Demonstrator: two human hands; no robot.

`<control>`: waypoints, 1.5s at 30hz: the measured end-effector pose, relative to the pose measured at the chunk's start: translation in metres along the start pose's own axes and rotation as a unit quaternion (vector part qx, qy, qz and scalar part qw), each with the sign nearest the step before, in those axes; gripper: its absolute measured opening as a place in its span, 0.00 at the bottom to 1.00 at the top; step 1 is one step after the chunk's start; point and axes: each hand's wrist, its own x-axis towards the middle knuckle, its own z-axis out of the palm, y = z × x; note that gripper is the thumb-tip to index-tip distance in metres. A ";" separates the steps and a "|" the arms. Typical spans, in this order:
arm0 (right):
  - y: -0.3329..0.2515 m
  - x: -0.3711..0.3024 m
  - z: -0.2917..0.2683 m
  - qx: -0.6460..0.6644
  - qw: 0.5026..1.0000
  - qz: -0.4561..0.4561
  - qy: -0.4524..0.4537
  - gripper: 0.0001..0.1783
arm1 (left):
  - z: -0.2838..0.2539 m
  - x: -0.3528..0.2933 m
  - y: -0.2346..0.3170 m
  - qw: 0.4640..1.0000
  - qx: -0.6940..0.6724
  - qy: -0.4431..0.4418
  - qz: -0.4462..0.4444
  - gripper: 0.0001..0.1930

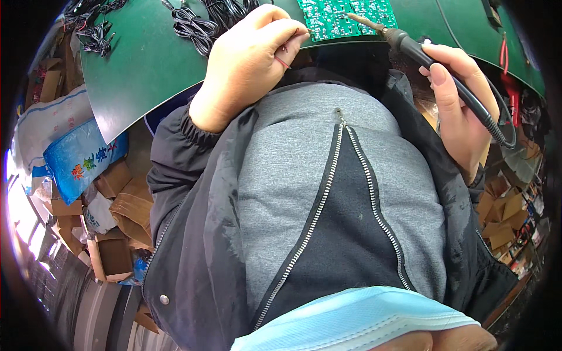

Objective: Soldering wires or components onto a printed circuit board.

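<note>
My left hand (246,61) is closed in a pinch on a thin red wire (283,62); one end pokes out below the fingers. Its fingertips are by the left edge of a green circuit board panel (328,23) covered in small components. In my right hand (462,102) is a soldering iron (418,54), held by its black handle like a pen. The iron's metal tip points left and lies over the board; whether it touches cannot be told. A black cord curves back from the handle's lower end.
Coiled black cables (193,29) lie on the green table (140,64), left of the board. A smaller cable bundle (96,40) lies at the far left. Red-handled pliers (511,88) are at the right edge. Cardboard boxes (114,254) and a blue bag (82,158) are below, left.
</note>
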 end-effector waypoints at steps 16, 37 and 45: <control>0.007 0.002 0.000 0.086 0.990 0.045 -0.100 0.09 | 0.002 -0.004 0.003 0.996 0.024 -0.074 -0.053 0.08; -0.003 0.005 0.000 0.063 0.996 0.063 -0.025 0.11 | -0.003 0.003 0.004 0.999 0.014 -0.036 -0.007 0.04; 0.003 0.008 -0.002 0.057 0.993 0.105 0.023 0.12 | -0.018 0.019 -0.011 0.999 -0.043 -0.026 -0.013 0.11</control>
